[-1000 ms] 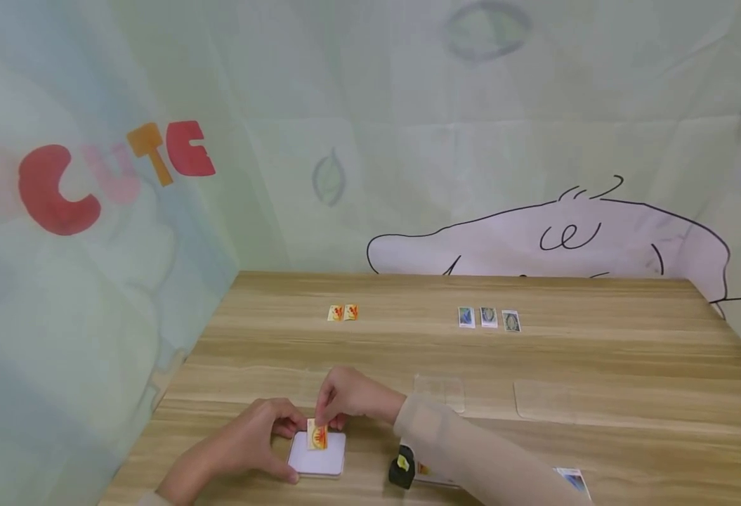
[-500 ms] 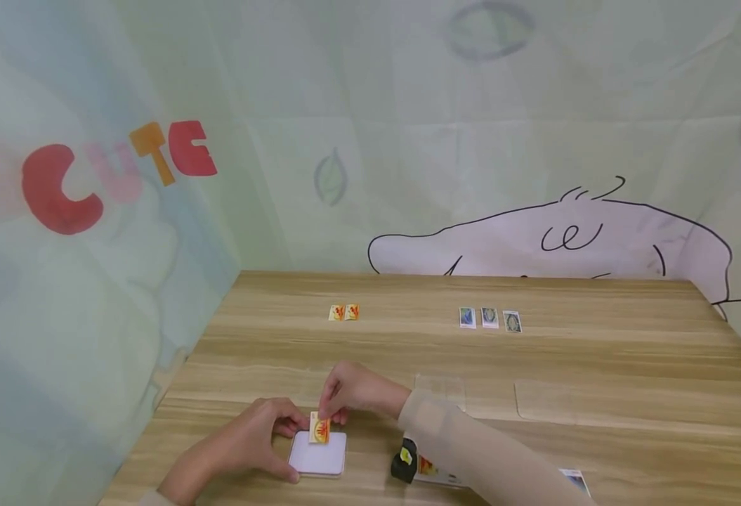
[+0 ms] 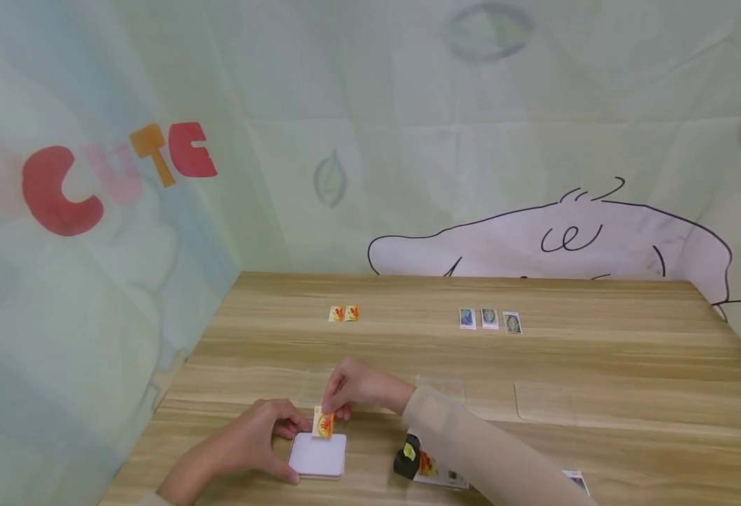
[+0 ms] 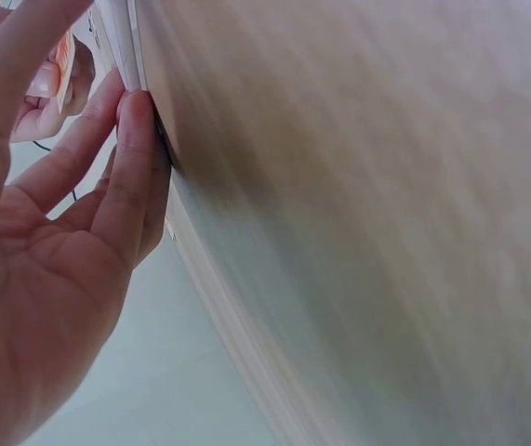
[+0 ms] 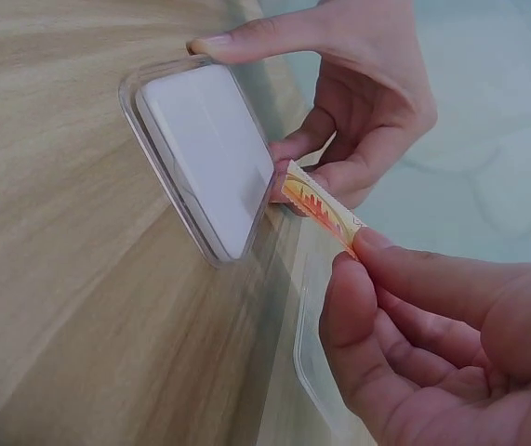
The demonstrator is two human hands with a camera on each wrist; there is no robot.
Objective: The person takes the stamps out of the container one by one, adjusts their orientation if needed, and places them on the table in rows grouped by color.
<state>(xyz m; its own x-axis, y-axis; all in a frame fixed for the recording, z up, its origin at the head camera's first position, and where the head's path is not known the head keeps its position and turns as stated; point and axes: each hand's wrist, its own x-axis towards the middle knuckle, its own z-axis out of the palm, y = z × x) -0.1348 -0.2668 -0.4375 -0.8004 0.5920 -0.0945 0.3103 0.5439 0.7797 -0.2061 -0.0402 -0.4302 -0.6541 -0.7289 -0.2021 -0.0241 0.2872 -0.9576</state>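
My right hand (image 3: 362, 385) pinches an orange and cream postage stamp (image 3: 323, 423) between thumb and finger. In the right wrist view the stamp (image 5: 319, 208) has perforated edges and is held apart from a white sponge pad (image 5: 207, 153). That pad sits in a shallow clear plastic case (image 5: 179, 212) on the table. My left hand (image 3: 253, 437) grips the case between thumb and fingers, the thumb at its near corner. In the left wrist view the fingertips of the left hand (image 4: 65, 242) are against the case's edge, and the pad is seen edge-on.
Two orange stamps (image 3: 352, 313) and three blue-green stamps (image 3: 489, 319) lie toward the table's back. A black object with a yellow label (image 3: 407, 455) stands on a printed sheet (image 3: 432, 472), partly under my right sleeve. Clear plastic pieces (image 3: 543, 402) and another stamp (image 3: 575, 481) lie to the right.
The right hand and its stamp have moved a little away from me and rightward, from over the pad to its far edge. The left hand has stayed on the case.
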